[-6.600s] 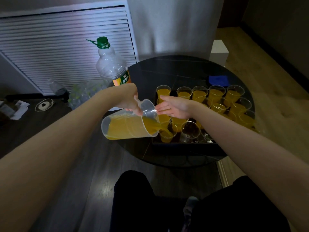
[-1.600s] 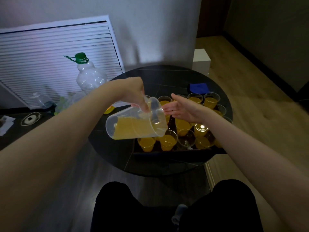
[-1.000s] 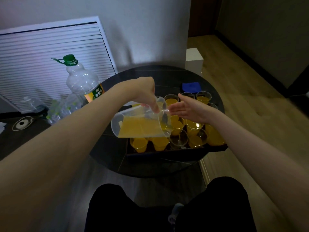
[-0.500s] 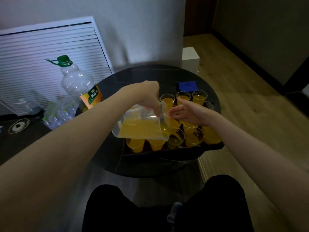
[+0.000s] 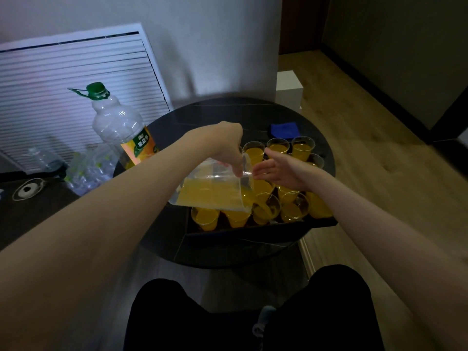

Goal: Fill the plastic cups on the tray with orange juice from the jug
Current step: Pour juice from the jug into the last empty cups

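My left hand (image 5: 225,145) grips the handle of a clear plastic jug (image 5: 212,188), which is tipped to the right and about half full of orange juice. Juice runs from its spout into a front-row cup (image 5: 267,209) on the dark tray (image 5: 253,228). Several clear plastic cups on the tray hold juice, among them the back-row cups (image 5: 302,148). My right hand (image 5: 281,171) hovers flat and open over the middle cups, just right of the jug's rim, holding nothing. The jug and my hands hide part of the tray.
The tray sits on a round black table (image 5: 215,117). A big, nearly empty juice bottle with a green cap (image 5: 119,125) stands at the table's left edge. A blue cloth (image 5: 283,129) lies behind the cups. Crumpled plastic (image 5: 88,168) lies on the floor at left.
The jug has tipped further and juice now streams into the third front-row cup, which was nearly empty a second ago. My right hand stays flat above the cups.
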